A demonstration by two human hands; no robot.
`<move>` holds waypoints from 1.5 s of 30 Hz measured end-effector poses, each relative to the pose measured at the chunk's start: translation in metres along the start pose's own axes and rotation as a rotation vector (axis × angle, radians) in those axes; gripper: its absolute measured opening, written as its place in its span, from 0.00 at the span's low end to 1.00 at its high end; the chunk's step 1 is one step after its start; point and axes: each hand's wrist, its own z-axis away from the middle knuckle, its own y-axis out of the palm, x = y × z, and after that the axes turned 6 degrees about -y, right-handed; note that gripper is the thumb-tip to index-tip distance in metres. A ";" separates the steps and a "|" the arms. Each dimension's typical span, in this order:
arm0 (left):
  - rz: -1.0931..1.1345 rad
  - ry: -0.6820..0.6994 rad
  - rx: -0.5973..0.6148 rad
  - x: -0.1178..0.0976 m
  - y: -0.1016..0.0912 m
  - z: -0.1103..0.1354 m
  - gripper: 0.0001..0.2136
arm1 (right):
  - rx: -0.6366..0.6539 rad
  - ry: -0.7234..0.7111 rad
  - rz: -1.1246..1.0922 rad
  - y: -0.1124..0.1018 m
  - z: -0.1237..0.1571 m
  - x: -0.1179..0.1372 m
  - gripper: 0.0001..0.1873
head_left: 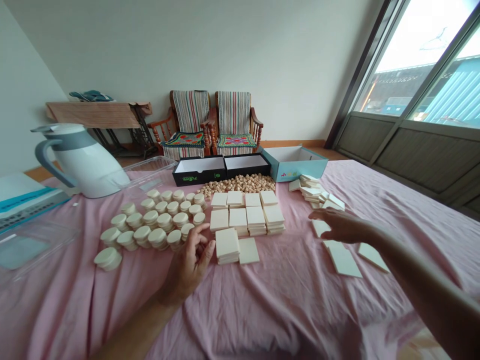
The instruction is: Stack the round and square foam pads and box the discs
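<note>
My left hand [189, 265] rests on the pink cloth with fingers spread, its fingertips touching the nearest stack of cream square tiles [227, 246]. A single square tile [248, 250] lies flat beside that stack. More stacks of square tiles [247, 212] stand in rows behind. My right hand [339, 225] hovers flat, palm down and fingers stretched out, over loose square tiles [343, 261] on the right. It holds nothing. Several stacks of cream round discs [157, 220] sit left of my left hand.
A pile of small wooden beads [240, 183] lies before two black boxes [221, 169] and a blue box [294, 162]. A white jug [84, 160] and clear plastic trays [26, 245] stand at left. More loose tiles [315, 192] lie at right. Two chairs [210, 122] stand by the wall.
</note>
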 end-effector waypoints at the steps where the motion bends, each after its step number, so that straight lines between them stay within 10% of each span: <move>1: -0.004 0.004 -0.004 0.000 0.000 0.000 0.18 | 0.022 0.026 0.044 0.004 0.004 -0.002 0.27; 16: 0.005 0.002 -0.001 -0.001 0.000 0.000 0.18 | -0.065 0.062 0.118 0.006 -0.004 0.018 0.15; 24: 0.006 -0.005 0.002 -0.001 -0.002 0.002 0.18 | -0.445 -0.106 -0.836 0.012 -0.029 0.045 0.27; 32: 0.012 -0.005 0.004 -0.003 -0.002 0.002 0.17 | -0.371 -0.142 -0.980 0.036 -0.031 0.064 0.27; 38: 0.014 -0.006 0.021 -0.001 0.000 0.001 0.17 | -0.579 -0.120 -0.662 0.016 -0.033 0.067 0.25; 45: 0.005 -0.020 0.015 -0.001 -0.001 0.001 0.18 | -0.485 -0.284 0.062 -0.009 -0.049 0.103 0.27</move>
